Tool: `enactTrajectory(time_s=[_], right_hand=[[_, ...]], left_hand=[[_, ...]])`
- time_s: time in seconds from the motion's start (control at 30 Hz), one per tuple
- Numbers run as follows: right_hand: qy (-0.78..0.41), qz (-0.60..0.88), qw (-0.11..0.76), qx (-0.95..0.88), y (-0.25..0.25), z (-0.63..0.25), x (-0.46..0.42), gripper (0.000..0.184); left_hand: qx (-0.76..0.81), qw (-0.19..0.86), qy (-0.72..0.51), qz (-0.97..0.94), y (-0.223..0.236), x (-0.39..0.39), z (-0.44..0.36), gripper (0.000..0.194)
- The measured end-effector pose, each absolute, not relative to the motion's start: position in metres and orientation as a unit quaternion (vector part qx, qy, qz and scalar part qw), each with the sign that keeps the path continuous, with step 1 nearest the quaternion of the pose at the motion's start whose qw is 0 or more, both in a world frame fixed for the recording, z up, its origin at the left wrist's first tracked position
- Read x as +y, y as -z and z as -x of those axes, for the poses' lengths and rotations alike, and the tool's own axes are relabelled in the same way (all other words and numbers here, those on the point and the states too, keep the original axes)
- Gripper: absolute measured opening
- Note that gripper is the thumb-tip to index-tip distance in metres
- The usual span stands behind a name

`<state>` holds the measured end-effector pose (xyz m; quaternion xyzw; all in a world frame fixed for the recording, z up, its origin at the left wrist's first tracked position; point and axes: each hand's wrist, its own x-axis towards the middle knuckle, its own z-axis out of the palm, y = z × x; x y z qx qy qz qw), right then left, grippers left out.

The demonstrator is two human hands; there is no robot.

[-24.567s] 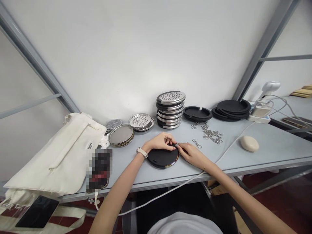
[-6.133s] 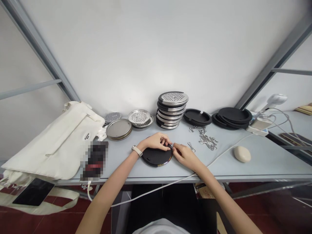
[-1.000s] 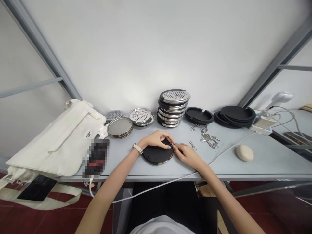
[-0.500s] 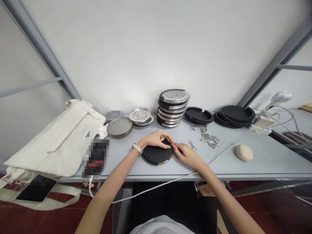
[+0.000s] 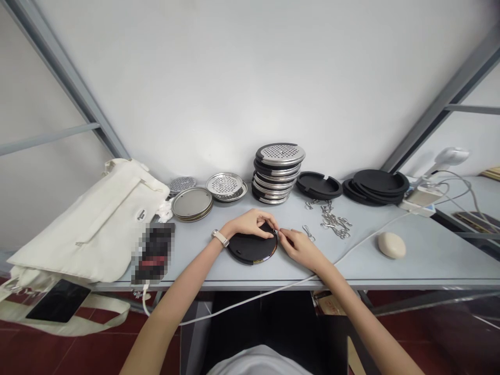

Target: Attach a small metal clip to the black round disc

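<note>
A round black disc (image 5: 250, 249) lies flat on the table in front of me, a thin shiny metal edge showing along its near right side. Over its far part arches my left hand (image 5: 253, 223), thumb and fingers closing in on the right rim. My right hand (image 5: 297, 245) is pinched at that same rim, fingertips almost meeting the left ones. A small metallic glint shows between the fingertips, too small to name. Just right of my right hand lies a single metal hook (image 5: 308, 233), and behind it a loose pile of metal hooks (image 5: 335, 224).
At the back stand a tall stack of perforated metal discs in black rims (image 5: 278, 179), metal plates (image 5: 192, 203), perforated plates (image 5: 224, 184) and black rings (image 5: 319, 185). A white bag (image 5: 89, 224) and phone (image 5: 153, 252) lie left. A white cable (image 5: 253, 298) crosses the front edge.
Both hands stay at the disc's right rim. My right fingertips have shifted very slightly; nothing else visibly differs.
</note>
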<state>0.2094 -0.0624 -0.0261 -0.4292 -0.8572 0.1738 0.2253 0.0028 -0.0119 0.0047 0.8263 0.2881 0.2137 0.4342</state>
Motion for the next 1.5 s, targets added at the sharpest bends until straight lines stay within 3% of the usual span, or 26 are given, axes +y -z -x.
enactTrajectory(time_s=[1.5], right_hand=[[-0.178,0.436,0.228,-0.852,0.0274,-0.2091,-0.0630,0.033]], left_hand=[[0.281,0.459,-0.210,-0.817,-0.0070,-0.0125,-0.0022,0.026]])
